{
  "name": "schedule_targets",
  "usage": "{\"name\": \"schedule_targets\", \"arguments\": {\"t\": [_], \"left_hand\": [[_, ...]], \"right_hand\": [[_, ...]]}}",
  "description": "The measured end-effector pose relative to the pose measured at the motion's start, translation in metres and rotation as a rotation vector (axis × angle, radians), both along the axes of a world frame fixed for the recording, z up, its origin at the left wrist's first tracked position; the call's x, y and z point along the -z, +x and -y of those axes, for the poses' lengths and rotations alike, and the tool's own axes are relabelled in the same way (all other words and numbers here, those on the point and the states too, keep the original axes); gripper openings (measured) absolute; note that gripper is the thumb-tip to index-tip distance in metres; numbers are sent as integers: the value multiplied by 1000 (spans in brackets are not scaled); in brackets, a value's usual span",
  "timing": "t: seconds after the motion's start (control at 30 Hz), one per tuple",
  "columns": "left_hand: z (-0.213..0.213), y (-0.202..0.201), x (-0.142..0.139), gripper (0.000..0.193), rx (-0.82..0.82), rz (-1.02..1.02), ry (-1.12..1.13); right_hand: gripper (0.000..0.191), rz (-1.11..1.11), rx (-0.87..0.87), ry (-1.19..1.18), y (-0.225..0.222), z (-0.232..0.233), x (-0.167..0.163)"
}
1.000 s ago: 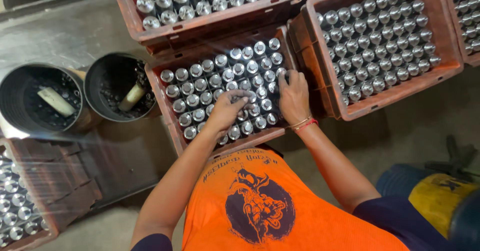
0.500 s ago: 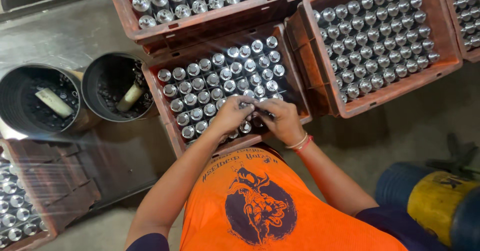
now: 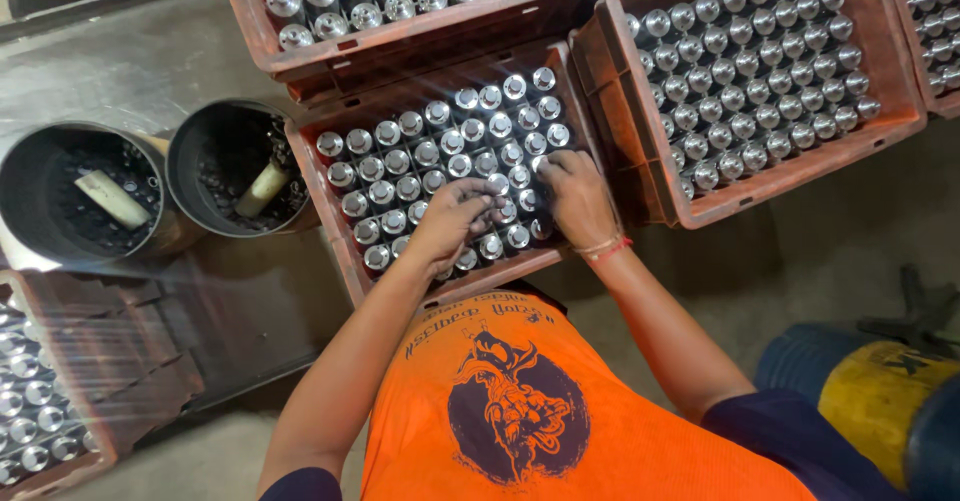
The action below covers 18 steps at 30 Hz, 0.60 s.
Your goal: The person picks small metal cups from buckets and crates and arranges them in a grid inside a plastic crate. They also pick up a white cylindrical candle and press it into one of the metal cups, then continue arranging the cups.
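A reddish-brown plastic crate (image 3: 322, 193) in front of me is packed with several upright shiny metal cylinders (image 3: 430, 126). My left hand (image 3: 450, 219) lies on the near rows, its fingers curled down around a cylinder top. My right hand (image 3: 577, 197), with a red thread band at the wrist, is at the crate's near right part. Its fingers are bent over the cylinder tops by the right wall. The two hands are almost touching. The cylinders under both palms are hidden.
More crates of the same cylinders stand behind (image 3: 300, 61), to the right (image 3: 900, 126) and at the lower left (image 3: 110, 441). Two dark round buckets (image 3: 60, 161) (image 3: 190, 176) with pale sticks sit on the left. A blue and yellow drum (image 3: 870, 391) is at my lower right.
My right hand has come from the crate's right edge down to the near rows, next to my left hand. The left hand slid slightly nearer along the front rows.
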State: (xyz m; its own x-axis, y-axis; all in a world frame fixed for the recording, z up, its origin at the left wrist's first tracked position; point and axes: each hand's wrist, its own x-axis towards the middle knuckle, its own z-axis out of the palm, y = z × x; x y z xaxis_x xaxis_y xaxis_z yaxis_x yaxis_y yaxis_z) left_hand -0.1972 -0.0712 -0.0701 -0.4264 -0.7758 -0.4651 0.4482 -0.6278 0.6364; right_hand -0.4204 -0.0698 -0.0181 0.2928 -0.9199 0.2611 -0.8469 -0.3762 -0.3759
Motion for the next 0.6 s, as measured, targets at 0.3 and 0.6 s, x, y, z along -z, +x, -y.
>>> {"name": "schedule_targets", "arguments": {"t": [0.3,0.6], "left_hand": [[0,-18,-9,15,97,104,-77],[-14,-47,-11,18,256,379,-257]], "right_hand": [[31,258,-3,127,3,-14,-45],[34,319,26,118,18,-53,-50]]}}
